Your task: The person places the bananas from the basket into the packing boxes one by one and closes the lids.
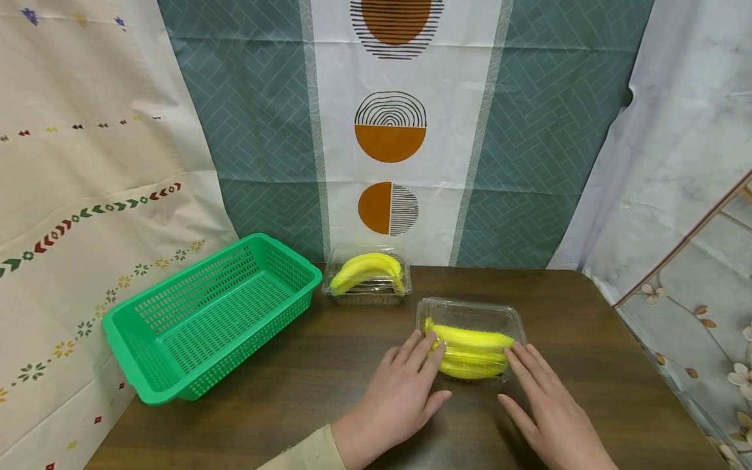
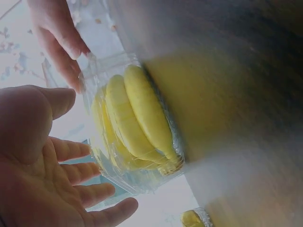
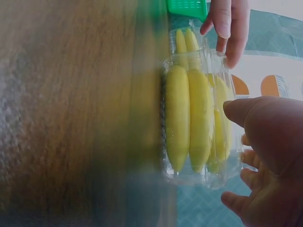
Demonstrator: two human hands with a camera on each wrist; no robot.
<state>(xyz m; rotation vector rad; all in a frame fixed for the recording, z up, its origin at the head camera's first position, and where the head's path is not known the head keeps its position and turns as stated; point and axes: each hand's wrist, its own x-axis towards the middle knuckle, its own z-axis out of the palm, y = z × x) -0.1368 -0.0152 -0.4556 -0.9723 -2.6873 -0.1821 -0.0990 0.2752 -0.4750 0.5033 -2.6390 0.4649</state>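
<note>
A clear plastic clamshell box [image 1: 470,313] holding a bunch of yellow bananas [image 1: 472,356] sits on the table in front of me. My left hand [image 1: 402,391] reaches over its left front corner, fingers extended, fingertips right at the lid. On the other side, my right hand [image 1: 549,411] has its straight fingertips at the box's right edge. Both wrist views show the bananas [image 2: 135,118] inside the clear walls, with the thumbs standing apart from the box. Neither hand curls round anything.
A second clear box [image 1: 367,294] with bananas stands at the table's back edge. To the left lies a green plastic basket [image 1: 211,365] with perforated walls. Patterned cloths [image 1: 264,130] hang behind the brown wooden table [image 1: 305,391].
</note>
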